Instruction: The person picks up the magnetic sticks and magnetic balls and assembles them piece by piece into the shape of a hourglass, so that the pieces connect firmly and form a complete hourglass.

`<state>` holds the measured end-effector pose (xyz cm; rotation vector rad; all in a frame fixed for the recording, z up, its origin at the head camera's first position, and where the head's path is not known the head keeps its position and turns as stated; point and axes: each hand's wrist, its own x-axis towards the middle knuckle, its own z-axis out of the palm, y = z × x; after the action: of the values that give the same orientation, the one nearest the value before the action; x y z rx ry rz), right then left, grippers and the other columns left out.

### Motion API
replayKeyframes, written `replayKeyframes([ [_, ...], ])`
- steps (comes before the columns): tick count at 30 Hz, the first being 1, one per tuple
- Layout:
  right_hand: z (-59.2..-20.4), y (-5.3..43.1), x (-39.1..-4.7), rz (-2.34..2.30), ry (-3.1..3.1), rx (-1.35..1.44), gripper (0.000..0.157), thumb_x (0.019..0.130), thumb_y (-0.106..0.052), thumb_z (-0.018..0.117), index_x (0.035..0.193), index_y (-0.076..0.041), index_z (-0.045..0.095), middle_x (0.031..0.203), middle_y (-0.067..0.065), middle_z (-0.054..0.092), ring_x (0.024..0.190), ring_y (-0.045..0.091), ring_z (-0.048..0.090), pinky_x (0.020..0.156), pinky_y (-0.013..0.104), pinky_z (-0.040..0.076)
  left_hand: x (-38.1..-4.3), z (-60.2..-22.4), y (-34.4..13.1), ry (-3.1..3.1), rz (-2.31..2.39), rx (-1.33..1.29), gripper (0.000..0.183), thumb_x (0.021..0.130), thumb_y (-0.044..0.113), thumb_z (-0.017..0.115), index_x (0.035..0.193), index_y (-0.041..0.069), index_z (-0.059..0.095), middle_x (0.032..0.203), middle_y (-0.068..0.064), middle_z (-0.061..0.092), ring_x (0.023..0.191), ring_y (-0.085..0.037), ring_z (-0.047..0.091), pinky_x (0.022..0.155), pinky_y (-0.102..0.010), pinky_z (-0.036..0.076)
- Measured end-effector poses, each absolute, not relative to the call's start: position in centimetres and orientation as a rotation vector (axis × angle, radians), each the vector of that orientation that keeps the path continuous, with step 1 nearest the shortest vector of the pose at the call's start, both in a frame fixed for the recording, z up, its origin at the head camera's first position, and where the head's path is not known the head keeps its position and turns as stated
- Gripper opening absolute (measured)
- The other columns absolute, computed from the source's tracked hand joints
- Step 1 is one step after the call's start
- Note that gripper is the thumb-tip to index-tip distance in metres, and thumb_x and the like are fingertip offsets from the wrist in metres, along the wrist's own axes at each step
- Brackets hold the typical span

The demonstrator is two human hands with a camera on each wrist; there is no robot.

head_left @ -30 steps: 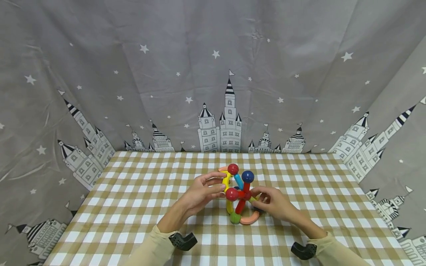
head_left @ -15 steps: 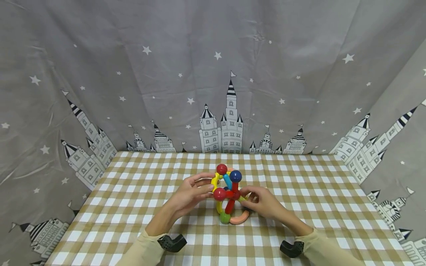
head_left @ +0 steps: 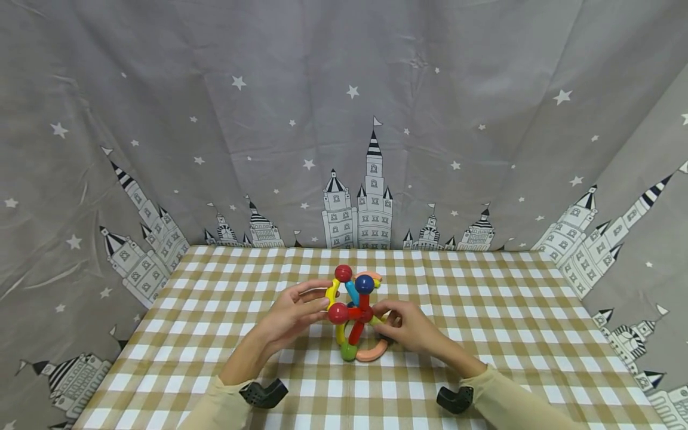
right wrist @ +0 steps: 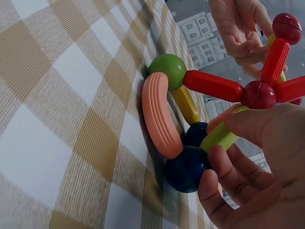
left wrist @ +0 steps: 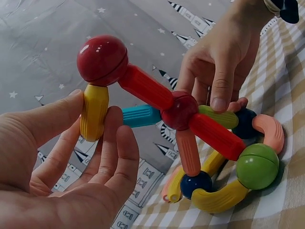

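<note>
A toy structure of coloured balls and ridged sticks stands on the table between both hands. My left hand (head_left: 292,313) pinches a yellow stick (left wrist: 94,112) under a red ball (left wrist: 102,59) between thumb and fingers. On the other side, my right hand (head_left: 411,327) grips a yellow-green stick (right wrist: 224,135) that slants from the central red ball (right wrist: 259,95) down to a dark blue ball (right wrist: 186,169). Red sticks join that central ball to a green ball (right wrist: 167,70) low down and to a blue ball (head_left: 364,283) on top. A curved orange stick (right wrist: 159,114) lies along the base.
The structure rests on a brown-and-white checked tablecloth (head_left: 258,269). Behind the structure, another curved orange stick (head_left: 376,276) shows near a yellow piece. A grey curtain (head_left: 344,119) with stars and castles hangs along the table's back edge.
Both hands have moved left across the table with the structure between them, keeping their holds. The orange and yellow pieces behind now show on the structure's right side.
</note>
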<state>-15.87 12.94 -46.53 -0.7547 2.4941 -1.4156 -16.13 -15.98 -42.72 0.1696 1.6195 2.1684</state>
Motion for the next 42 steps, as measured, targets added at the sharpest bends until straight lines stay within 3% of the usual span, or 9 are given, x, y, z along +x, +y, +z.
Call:
replayKeyframes([
  [9,-46.2,11.7,-15.9,-1.387,2.522,-0.756,0.024,0.093,-0.014,0.076,0.117,-0.012,0.073,0.111,0.004,0.071,0.081,0.013,0.062,0.072,0.027,0.054,-16.1,-42.9,-17.4,1.662,2.153,0.159,0.037,0.099,0.008,0.068,0.136,0.004,0.062,0.129,-0.011,0.060,0.114,-0.025,0.062,0.098,-0.039,0.054],
  [25,-45.4,11.4,-17.0,-1.316,2.414,-0.829,0.027,0.096,-0.018,0.074,0.122,-0.015,0.071,0.115,0.002,0.070,0.088,0.016,0.065,0.077,0.030,0.055,-15.8,-42.9,-18.6,1.611,2.203,0.230,0.033,0.101,0.005,0.064,0.133,0.002,0.061,0.124,-0.015,0.066,0.114,-0.024,0.066,0.096,-0.039,0.055],
  [33,-43.7,12.8,-19.8,-1.296,2.426,-0.902,0.030,0.098,-0.015,0.071,0.126,-0.006,0.068,0.114,0.009,0.072,0.094,0.023,0.067,0.079,0.033,0.056,-15.8,-43.0,-18.5,1.597,2.214,0.253,0.032,0.099,0.004,0.066,0.132,0.003,0.062,0.122,-0.014,0.067,0.113,-0.024,0.066,0.094,-0.039,0.055],
  [42,-45.1,13.2,-23.4,-1.445,2.593,-0.738,0.026,0.095,-0.004,0.071,0.121,0.001,0.069,0.112,0.021,0.071,0.082,0.026,0.068,0.070,0.032,0.055,-15.7,-43.0,-18.6,1.595,2.215,0.253,0.031,0.100,0.004,0.065,0.131,0.004,0.063,0.122,-0.013,0.068,0.113,-0.024,0.067,0.095,-0.038,0.055],
])
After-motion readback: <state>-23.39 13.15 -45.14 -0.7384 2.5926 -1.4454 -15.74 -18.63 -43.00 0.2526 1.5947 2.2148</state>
